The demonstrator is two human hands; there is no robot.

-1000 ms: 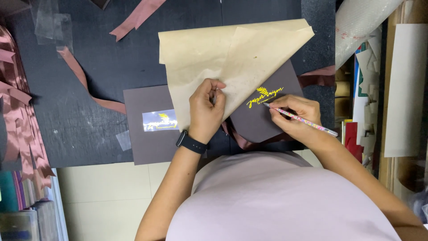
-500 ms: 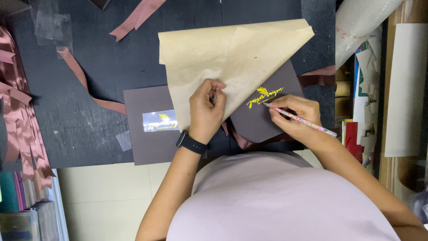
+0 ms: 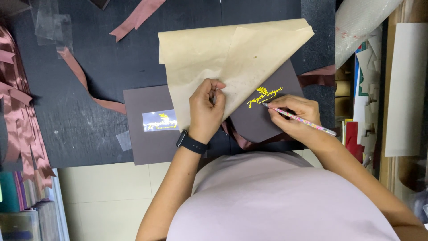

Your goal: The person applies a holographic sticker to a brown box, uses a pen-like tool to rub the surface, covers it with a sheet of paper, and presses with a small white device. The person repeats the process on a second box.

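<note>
Nearest: right hand is gripping a thin tool pen-style, fingers closed round it, tip sitting on the dark card just under the gold print. Looks like the low angle is letting the tip work along the edge of the print.

Left hand, black watch on the wrist, is pinching the near edge of the tan paper between thumb and fingers, closed on it. It is holding the sheet peeled up and folded back, which is keeping the print uncovered for the tool.

Second dark card is lying just left of that wrist, partly under the paper, with a shiny label on it.

All of it is resting on a black mat. Pink ribbon strips are trailing across the mat, more stacked at the far left edge. Clear film scraps are lying far left. A bubble-wrap roll is sitting far right.
</note>
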